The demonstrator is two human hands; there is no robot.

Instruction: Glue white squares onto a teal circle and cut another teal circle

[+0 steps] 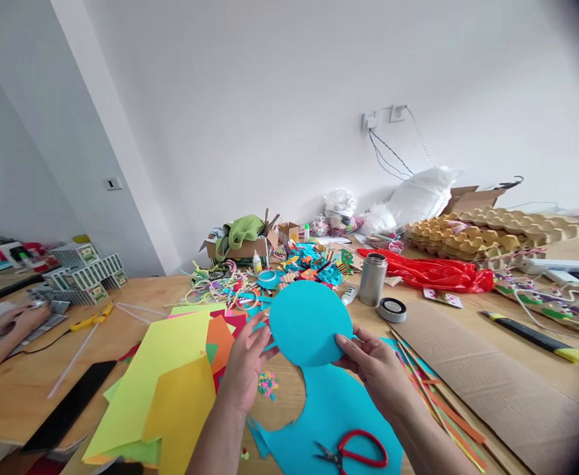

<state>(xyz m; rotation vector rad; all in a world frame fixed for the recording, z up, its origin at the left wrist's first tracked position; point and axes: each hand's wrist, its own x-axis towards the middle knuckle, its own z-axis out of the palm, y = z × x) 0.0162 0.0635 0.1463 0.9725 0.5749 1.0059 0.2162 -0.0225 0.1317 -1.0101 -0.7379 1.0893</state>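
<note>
A round blue paper disc [310,323] is held up above the table in the middle of the view. My right hand [368,359] pinches its lower right edge, thumb on the front. Beside the disc's left edge, my left hand [247,363] has its fingers apart; whether they touch the disc is hard to tell. Below lies a blue sheet [329,409] with a curved cut-out, and red-handled scissors [351,452] rest on it. Small coloured paper bits [268,384] lie by the cut-out. Yellow sheets [171,369] are left of my left hand.
Behind the disc are paper scraps [314,260] and a metal flask [372,280]. Cardboard [487,376], a cutter [531,335] and egg trays [467,234] lie on the right. At left are a black phone-like slab [69,406], a glue gun [91,318] and another person's hands [22,323].
</note>
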